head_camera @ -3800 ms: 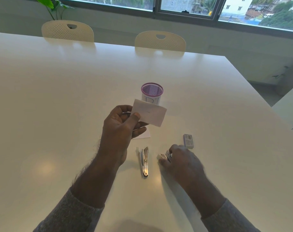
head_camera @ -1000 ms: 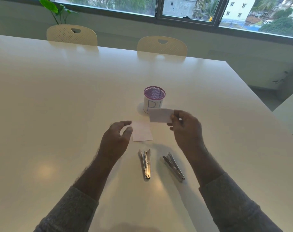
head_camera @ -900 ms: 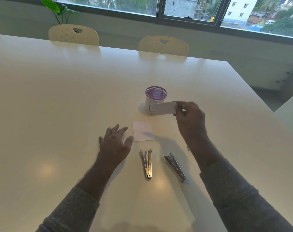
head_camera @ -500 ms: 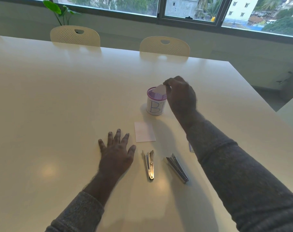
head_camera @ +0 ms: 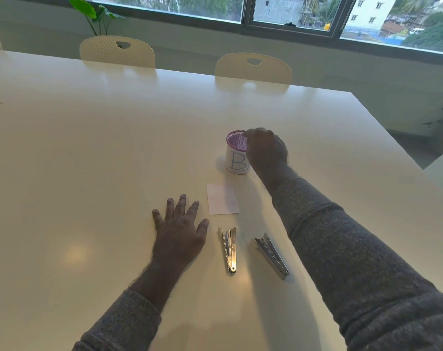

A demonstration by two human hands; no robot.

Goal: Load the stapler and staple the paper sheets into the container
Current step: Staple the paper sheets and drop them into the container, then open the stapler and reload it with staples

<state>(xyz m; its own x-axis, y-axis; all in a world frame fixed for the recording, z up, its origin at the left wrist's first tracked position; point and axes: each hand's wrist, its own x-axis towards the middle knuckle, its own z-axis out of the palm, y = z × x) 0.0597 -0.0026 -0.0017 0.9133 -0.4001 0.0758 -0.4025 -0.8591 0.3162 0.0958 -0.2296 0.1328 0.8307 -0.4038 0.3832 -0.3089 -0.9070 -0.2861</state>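
Observation:
The container (head_camera: 234, 158) is a purple mesh cup with a white label, standing on the white table past the middle. My right hand (head_camera: 266, 148) hovers over its right rim, fingers curled down at the opening; no paper shows in it. A small white paper sheet (head_camera: 222, 198) lies flat on the table in front of the cup. My left hand (head_camera: 180, 229) rests palm down on the table, fingers spread, just left of the sheet. Two metal staplers lie near me: one (head_camera: 230, 249) beside my left hand, the other (head_camera: 272, 254) by my right forearm.
The white table (head_camera: 88, 148) stretches wide to the left and back. Two cream chairs (head_camera: 116, 50) (head_camera: 253, 68) stand at its far edge under the windows. The table's right edge (head_camera: 392, 143) runs diagonally close to my right arm.
My right hand carried the folded paper from above the sheet to the cup and lowered it into the opening; the paper is now out of sight. My left hand settled flat on the table.

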